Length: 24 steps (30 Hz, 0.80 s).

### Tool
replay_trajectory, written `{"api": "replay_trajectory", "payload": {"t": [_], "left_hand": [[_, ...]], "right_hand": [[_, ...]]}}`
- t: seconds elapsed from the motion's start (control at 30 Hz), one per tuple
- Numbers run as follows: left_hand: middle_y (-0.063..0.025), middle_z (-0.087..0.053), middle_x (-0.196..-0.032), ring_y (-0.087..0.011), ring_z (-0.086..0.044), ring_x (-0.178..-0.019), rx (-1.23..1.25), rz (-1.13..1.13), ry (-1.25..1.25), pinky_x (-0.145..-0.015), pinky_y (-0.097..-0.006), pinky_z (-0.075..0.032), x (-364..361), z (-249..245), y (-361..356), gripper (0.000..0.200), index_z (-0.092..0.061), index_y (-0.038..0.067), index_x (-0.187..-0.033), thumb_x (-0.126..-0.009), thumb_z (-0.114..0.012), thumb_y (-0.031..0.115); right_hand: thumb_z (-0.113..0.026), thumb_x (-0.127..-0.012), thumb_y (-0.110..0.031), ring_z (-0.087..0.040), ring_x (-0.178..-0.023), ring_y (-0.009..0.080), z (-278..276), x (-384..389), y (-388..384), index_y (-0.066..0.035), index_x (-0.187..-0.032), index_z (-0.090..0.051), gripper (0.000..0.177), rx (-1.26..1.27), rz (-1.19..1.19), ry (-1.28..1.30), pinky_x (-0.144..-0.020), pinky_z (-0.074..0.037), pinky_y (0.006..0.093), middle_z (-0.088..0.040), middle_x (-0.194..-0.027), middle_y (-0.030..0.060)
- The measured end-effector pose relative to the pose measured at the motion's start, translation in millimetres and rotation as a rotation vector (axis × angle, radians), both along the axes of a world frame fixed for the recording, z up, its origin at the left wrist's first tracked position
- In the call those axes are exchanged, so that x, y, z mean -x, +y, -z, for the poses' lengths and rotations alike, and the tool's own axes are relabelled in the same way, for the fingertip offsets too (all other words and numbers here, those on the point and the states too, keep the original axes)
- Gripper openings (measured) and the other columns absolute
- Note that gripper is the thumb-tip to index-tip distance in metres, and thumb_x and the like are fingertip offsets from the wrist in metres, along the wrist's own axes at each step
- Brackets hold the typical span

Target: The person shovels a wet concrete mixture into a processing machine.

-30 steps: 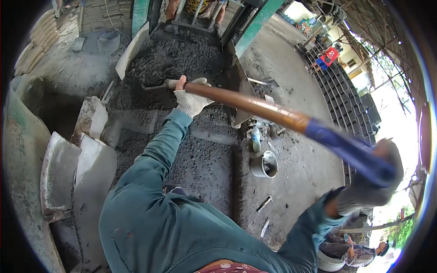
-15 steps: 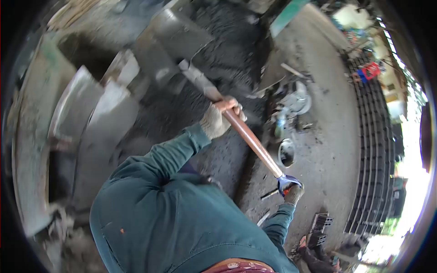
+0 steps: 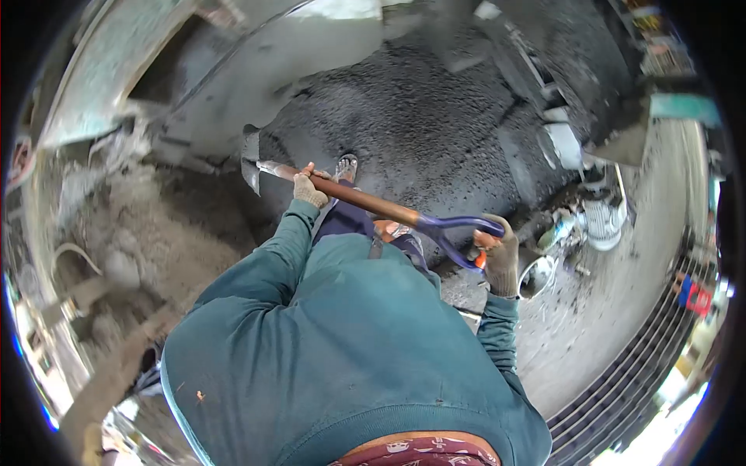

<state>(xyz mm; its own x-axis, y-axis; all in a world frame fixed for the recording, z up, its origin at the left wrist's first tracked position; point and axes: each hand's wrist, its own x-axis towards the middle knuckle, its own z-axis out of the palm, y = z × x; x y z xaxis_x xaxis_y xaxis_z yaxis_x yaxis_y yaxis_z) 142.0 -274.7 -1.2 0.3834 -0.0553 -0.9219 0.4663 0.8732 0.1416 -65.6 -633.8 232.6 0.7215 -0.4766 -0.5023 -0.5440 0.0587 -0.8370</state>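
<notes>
A shovel (image 3: 365, 200) with a brown shaft and a purple D-shaped handle lies slantwise across the front of my body. My left hand (image 3: 312, 189), in a knitted glove with bare fingertips showing, wraps round the shaft close to the metal end. At the other end my right hand (image 3: 501, 252), gloved as well, is closed round the D-handle. The shovel's grey metal blade (image 3: 251, 161) points left, seen nearly edge-on. My sandalled foot (image 3: 347, 168) stands just beyond the shaft.
Dark wet-looking mix (image 3: 412, 116) spreads over the ground ahead. A sandy brown heap (image 3: 179, 248) lies at left. To the right are a bucket (image 3: 538, 277), a white fan-like object (image 3: 604, 224) and a ribbed black grating (image 3: 629, 373). A pale board (image 3: 116, 66) slants at upper left.
My view and body have turned left. The shovel now lies flatter across me, its blade in sight at left. My right hand and the D-handle appear higher and nearer.
</notes>
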Motion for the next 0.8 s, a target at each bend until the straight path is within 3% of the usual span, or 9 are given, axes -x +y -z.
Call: {"api": "replay_trajectory", "payload": {"t": [0.07, 0.17, 0.27, 0.4, 0.53, 0.57, 0.67, 0.73, 0.8], "left_hand": [[-0.0024, -0.048, -0.061, -0.0201, -0.049, -0.056, -0.021, -0.075, 0.034, -0.058, -0.0413, -0.047, 2.8, 16.5, 32.8, 0.023, -0.047, 0.014, -0.075, -0.088, -0.066, 0.018], [-0.0024, -0.048, -0.062, -0.0217, -0.05, -0.056, 0.024, -0.141, 0.077, -0.056, -0.0426, -0.047, -6.9, 57.3, 78.5, 0.019, -0.048, 0.015, -0.076, -0.085, -0.065, 0.017], [-0.0012, -0.049, -0.058, -0.0231, -0.051, -0.054, -0.013, -0.171, 0.087, -0.069, -0.0532, -0.052, -35.9, 120.2, 111.6, 0.025, -0.046, 0.014, -0.069, -0.086, -0.063, 0.02], [-0.0033, -0.048, -0.059, -0.023, -0.049, -0.055, -0.094, -0.288, 0.131, -0.06, -0.0477, -0.051, -107.6, 69.2, 126.8, 0.022, -0.044, 0.012, -0.072, -0.087, -0.059, 0.018], [-0.0022, -0.038, -0.06, -0.0206, -0.045, -0.054, -0.119, -0.187, 0.221, -0.05, -0.0415, -0.042, -184.1, 74.8, 139.2, 0.02, -0.041, 0.014, -0.076, -0.091, -0.052, 0.022], [-0.0031, -0.038, -0.065, -0.0198, -0.046, -0.055, -0.079, -0.125, 0.194, -0.047, -0.0378, -0.038, -197.2, 70.1, 136.2, 0.023, -0.042, 0.013, -0.078, -0.096, -0.048, 0.027], [-0.0089, -0.049, -0.075, -0.022, -0.05, -0.059, 0.072, 0.046, 0.168, -0.053, -0.0388, -0.048, -219.8, 114.5, 110.8, 0.022, -0.044, 0.006, -0.089, -0.097, -0.045, 0.027], [-0.0103, -0.048, -0.077, -0.0224, -0.05, -0.058, 0.218, 0.079, 0.148, -0.05, -0.0371, -0.046, -222.8, 150.8, 69.3, 0.021, -0.044, 0.006, -0.091, -0.097, -0.044, 0.025], [-0.01, -0.046, -0.073, -0.0234, -0.05, -0.059, 0.139, -0.008, 0.356, -0.049, -0.0382, -0.046, -236.0, 43.7, 15.9, 0.016, -0.044, 0.007, -0.091, -0.095, -0.046, 0.023]], "right_hand": [[-0.073, -0.083, -0.005, -0.062, -0.07, 0.0108, -19.7, -53.9, 50.4, 0.001, -0.118, -0.061, 0.037, -0.168, -0.047, 0.021, -0.059, -0.052, 0.0261, -0.067, -0.085, 0.0062], [-0.074, -0.082, -0.007, -0.063, -0.072, 0.0117, 11.2, -115.4, 112.8, 0.001, -0.12, -0.06, 0.041, -0.165, -0.23, 0.034, -0.06, -0.053, 0.0278, -0.068, -0.088, 0.0063], [-0.077, -0.08, -0.011, -0.064, -0.069, 0.0143, 49.5, -187.5, 176.0, 0.001, -0.119, -0.06, 0.044, -0.179, -0.307, 0.064, -0.06, -0.053, 0.0295, -0.069, -0.089, 0.0079], [-0.074, -0.083, -0.013, -0.063, -0.063, 0.0149, 72.4, -290.6, 264.7, 0.001, -0.116, -0.06, 0.039, -0.167, -0.393, 0.129, -0.056, -0.052, 0.0295, -0.067, -0.083, 0.0074], [-0.071, -0.086, -0.013, -0.062, -0.061, 0.0145, 129.1, -379.6, 315.1, 0.002, -0.111, -0.061, 0.031, -0.065, -0.425, 0.141, -0.052, -0.051, 0.0297, -0.066, -0.077, 0.0067], [-0.072, -0.086, -0.015, -0.063, -0.061, 0.0151, 136.0, -390.1, 321.0, 0.002, -0.108, -0.063, 0.03, -0.048, -0.408, 0.182, -0.052, -0.051, 0.0304, -0.066, -0.077, 0.0072], [-0.07, -0.088, -0.013, -0.061, -0.06, 0.0136, 133.9, -409.0, 274.3, 0.003, -0.105, -0.063, 0.025, -0.218, -0.369, 0.114, -0.05, -0.05, 0.03, -0.065, -0.075, 0.0067], [-0.065, -0.091, -0.012, -0.056, -0.056, 0.0132, 91.3, -410.6, 248.5, -0.001, -0.095, -0.06, 0.013, -0.129, -0.379, 0.122, -0.049, -0.046, 0.0272, -0.058, -0.071, 0.0029], [-0.063, -0.092, -0.012, -0.057, -0.057, 0.0141, 90.5, -393.0, 202.4, 0.0, -0.098, -0.059, 0.014, -0.151, -0.312, 0.044, -0.051, -0.047, 0.0275, -0.057, -0.072, 0.0036]]}}
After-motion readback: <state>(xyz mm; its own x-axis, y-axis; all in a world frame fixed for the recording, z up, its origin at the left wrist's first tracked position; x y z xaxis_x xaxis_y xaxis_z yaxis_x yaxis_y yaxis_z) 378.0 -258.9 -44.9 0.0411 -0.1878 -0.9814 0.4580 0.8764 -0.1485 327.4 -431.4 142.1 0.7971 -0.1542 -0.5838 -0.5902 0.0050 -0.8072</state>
